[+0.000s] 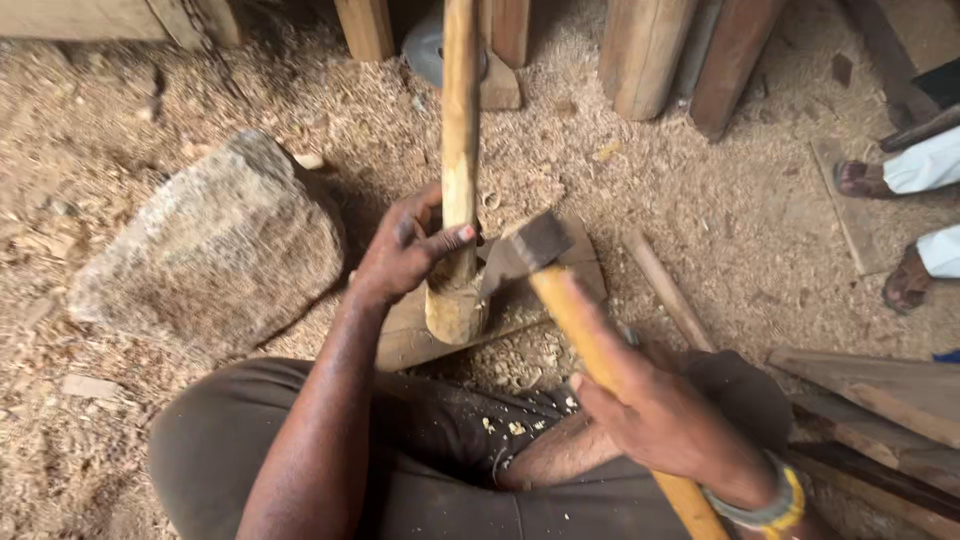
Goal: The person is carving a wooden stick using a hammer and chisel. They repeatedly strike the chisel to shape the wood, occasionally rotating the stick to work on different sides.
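Pale round wooden pole: stands near upright, slight tilt, top running out of view at upper edge; thick rounded lower end rests on flat wooden board lying on sawdust-covered ground; bark stripped, surface light tan, darker patches at base.

Small adze with dark metal head and yellow-orange wooden handle: handle slants from lower right up to left; dark blade touches pole's lower part, just above base, over board's middle.
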